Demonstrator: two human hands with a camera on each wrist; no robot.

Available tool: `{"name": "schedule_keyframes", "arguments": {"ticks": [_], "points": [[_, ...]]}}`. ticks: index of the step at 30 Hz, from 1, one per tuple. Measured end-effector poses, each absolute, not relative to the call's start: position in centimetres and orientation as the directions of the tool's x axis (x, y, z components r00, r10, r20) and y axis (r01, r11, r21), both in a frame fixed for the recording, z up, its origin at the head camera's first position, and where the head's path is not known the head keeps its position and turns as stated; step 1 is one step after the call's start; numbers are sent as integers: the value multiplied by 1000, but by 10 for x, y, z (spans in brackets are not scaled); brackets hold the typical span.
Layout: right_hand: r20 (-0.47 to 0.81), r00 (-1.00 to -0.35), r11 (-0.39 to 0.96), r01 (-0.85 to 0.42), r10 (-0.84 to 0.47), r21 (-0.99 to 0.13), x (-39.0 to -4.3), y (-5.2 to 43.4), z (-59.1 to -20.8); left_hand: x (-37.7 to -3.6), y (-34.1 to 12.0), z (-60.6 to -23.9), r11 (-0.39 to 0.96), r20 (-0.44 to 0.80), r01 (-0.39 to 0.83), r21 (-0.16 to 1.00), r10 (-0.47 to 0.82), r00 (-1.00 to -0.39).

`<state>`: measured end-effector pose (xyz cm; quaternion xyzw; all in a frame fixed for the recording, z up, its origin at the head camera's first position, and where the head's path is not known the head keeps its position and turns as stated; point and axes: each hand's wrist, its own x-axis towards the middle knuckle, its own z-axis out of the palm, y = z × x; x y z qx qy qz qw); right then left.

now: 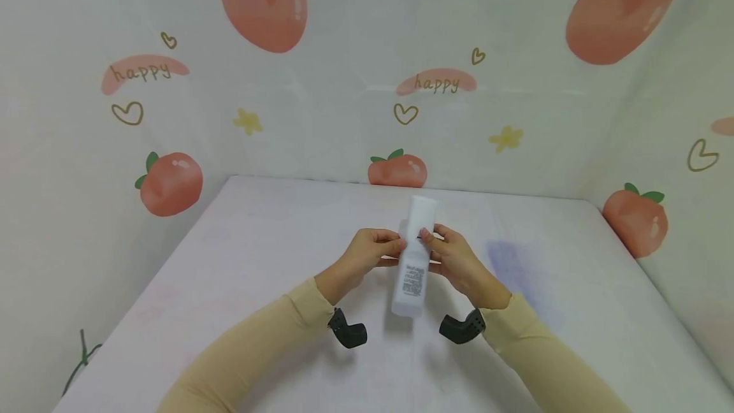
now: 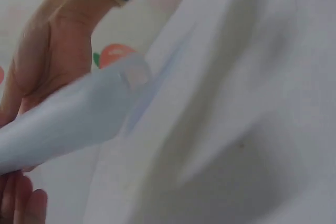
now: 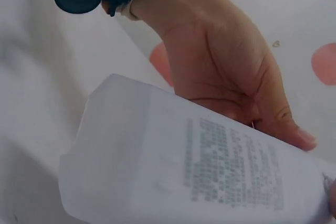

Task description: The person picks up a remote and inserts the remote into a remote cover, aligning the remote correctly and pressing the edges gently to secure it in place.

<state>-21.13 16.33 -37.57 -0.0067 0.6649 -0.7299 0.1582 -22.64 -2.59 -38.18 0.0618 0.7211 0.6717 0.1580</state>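
Observation:
A white plastic bottle (image 1: pixel 410 287) tilts above the table, its base toward me, with a block of small dark print on the side facing me. My left hand (image 1: pixel 362 257) pinches it from the left, around mid-length. From the right, my right hand (image 1: pixel 460 264) grips it with the thumb across the front and fingers behind. The right wrist view shows the bottle (image 3: pixel 173 156) close up, its print too blurred to read. In the left wrist view, the bottle's plain side (image 2: pixel 79 114) shows, and part of its far end runs out of frame.
Beneath the hands lies a table with a pale cloth (image 1: pixel 275 222), marked by a faint purple patch (image 1: pixel 513 266) on the right. A white curtain (image 1: pixel 344 101) with fruit prints stands behind. Black wrist devices (image 1: pixel 348 330) hang from both wrists. A green cord (image 1: pixel 84 357) is at far left.

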Motion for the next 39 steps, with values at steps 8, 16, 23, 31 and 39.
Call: {"name": "schedule_keyframes", "arguments": {"ticks": [8, 16, 23, 31, 39], "points": [[-130, -937, 21, 130, -324, -991, -206, 167, -367, -218, -9, -389, -162, -134, -158, 974, 148, -980], [-118, -944, 183, 63, -307, -981, -200, 163, -365, -217, 3, -384, -243, -237, -239, 940, 36, -971], [-157, -950, 250, 88, -270, -964, -197, 155, -373, -229, 4, -382, -161, -307, -302, 940, -8, -952], [-177, -957, 309, 100, -230, -946, -195, 151, -380, -235, 4, -386, -140, -374, -373, 917, 23, -927], [-173, -964, 343, 96, -201, -934, -197, 160, -378, -227, -1, -412, -69, -248, -268, 961, 214, -945]]}}
